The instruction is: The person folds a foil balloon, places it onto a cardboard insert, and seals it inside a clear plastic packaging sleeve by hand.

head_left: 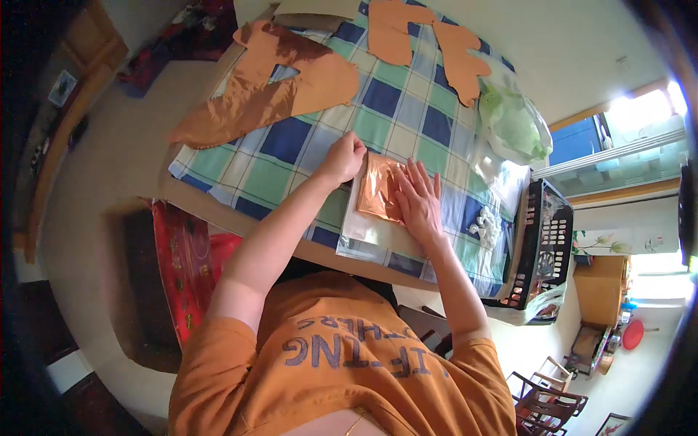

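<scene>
A folded, shiny copper-coloured foil balloon (379, 185) lies flat on a white sheet in a clear plastic sleeve (367, 236). My right hand (420, 203) rests on its right side with the fingers stretched out. Closed at the upper left corner of the sleeve is my left hand (344, 160), its fingers pinched together; what they hold, if anything, is hidden. Farther back on the table spreads a large unfolded copper foil balloon (320, 80). Two smaller copper foil balloons (390, 40), (458, 62) lie at the far edge.
A blue, green and white checked cloth (385, 98) covers the table. Toward the right are a pale green plastic bag (512, 123) and a bunch of white string (486, 225). A black plastic crate (542, 240) stands beside the table's right edge. A red bag (178, 254) is at the left.
</scene>
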The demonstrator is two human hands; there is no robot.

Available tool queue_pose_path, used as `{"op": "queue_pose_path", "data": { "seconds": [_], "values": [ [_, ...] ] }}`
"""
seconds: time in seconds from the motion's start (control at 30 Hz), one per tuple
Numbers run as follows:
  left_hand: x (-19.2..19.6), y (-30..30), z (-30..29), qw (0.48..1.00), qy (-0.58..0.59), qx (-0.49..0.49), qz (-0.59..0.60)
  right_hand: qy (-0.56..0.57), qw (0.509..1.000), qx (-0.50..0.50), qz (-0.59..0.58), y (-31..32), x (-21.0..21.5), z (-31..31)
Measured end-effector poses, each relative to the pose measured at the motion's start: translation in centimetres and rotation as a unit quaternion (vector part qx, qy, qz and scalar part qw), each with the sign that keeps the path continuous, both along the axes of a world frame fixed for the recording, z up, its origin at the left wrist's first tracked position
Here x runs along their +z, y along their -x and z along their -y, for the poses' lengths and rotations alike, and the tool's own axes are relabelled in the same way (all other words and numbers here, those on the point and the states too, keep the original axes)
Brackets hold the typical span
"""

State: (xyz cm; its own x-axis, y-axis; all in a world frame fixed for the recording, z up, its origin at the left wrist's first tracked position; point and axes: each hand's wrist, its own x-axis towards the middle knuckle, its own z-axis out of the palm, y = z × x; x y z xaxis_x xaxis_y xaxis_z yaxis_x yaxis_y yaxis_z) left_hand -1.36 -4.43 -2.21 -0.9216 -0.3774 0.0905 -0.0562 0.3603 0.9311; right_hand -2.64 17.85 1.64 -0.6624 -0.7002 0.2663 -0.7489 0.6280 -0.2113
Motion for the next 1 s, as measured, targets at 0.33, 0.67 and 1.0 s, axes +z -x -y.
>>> {"op": "queue_pose_path", "data": {
  "seconds": [0.33, 0.67, 1.0],
  "values": [
    [3.7, -0.9, -1.8, 0.932, 0.351, -0.005, 0.084, -0.023, 1.000, 0.018, 0.011, 0.4, -0.3, -0.1],
    [-0.9, -3.7, -6.9, 0.893, 0.438, -0.060, -0.089, -0.002, 0.999, 0.036, 0.004, 0.3, -0.4, 0.1],
    [-0.4, -4.2, -6.0, 0.891, 0.447, -0.080, 0.014, -0.050, 0.998, -0.038, -0.022, -0.8, -1.5, 2.3]
  ]
}}
